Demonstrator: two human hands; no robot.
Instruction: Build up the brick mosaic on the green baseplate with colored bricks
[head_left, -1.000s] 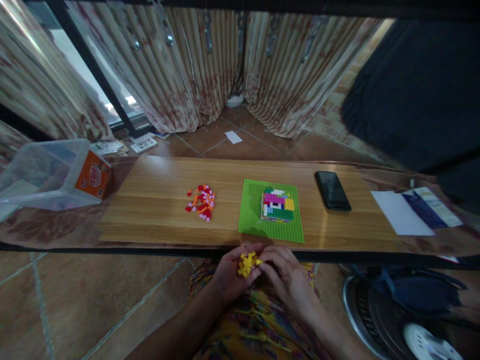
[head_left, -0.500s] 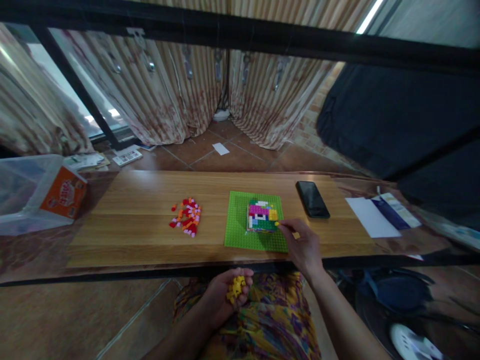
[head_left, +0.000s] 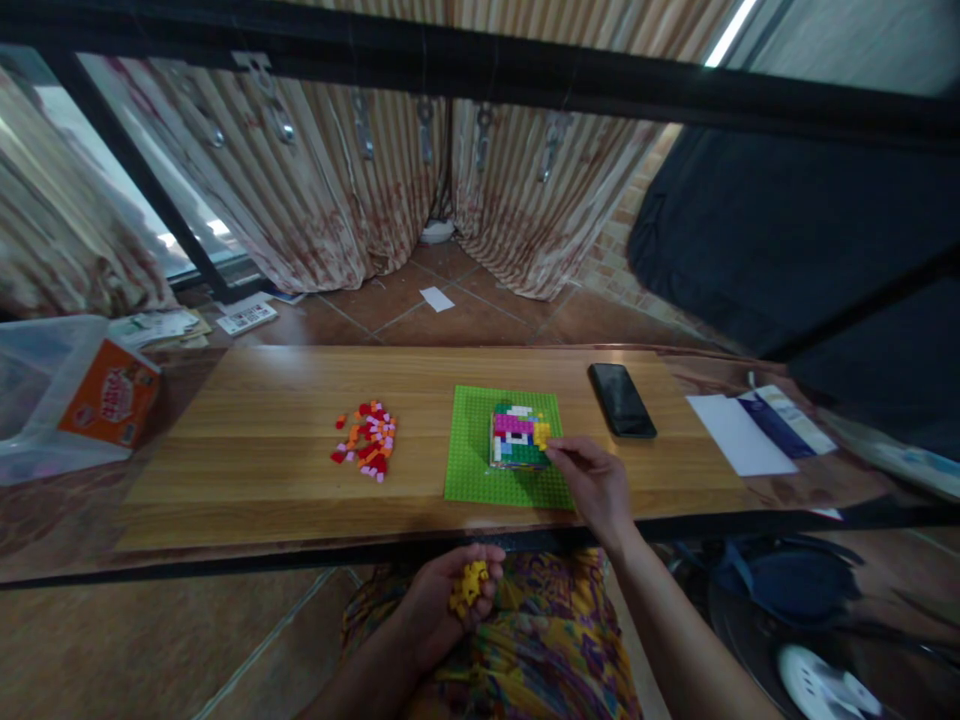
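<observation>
Cupped palm up below the table edge, my left hand (head_left: 442, 600) cradles a heap of yellow bricks (head_left: 468, 588). My right hand (head_left: 596, 485) reaches over the table, thumb and fingertips pinched at the right side of a multicoloured brick structure (head_left: 516, 440). A small yellow brick is at those fingertips, against the yellow patch on top of the structure; the fingers partly hide it. The structure, with pink, white, green and blue pieces, stands on a green baseplate (head_left: 469, 470).
Loose red, orange and pink bricks (head_left: 367, 440) lie on the wooden table (head_left: 255, 440) left of the baseplate. A black phone (head_left: 622, 400) lies to the right, with papers (head_left: 742, 435) beyond it. A clear plastic bin (head_left: 52, 390) with an orange label stands at far left.
My right hand has moved slightly left, bringing the yellow brick against the structure's yellow patch. My left hand stays cupped around its bricks. The whole view has shifted slightly.
</observation>
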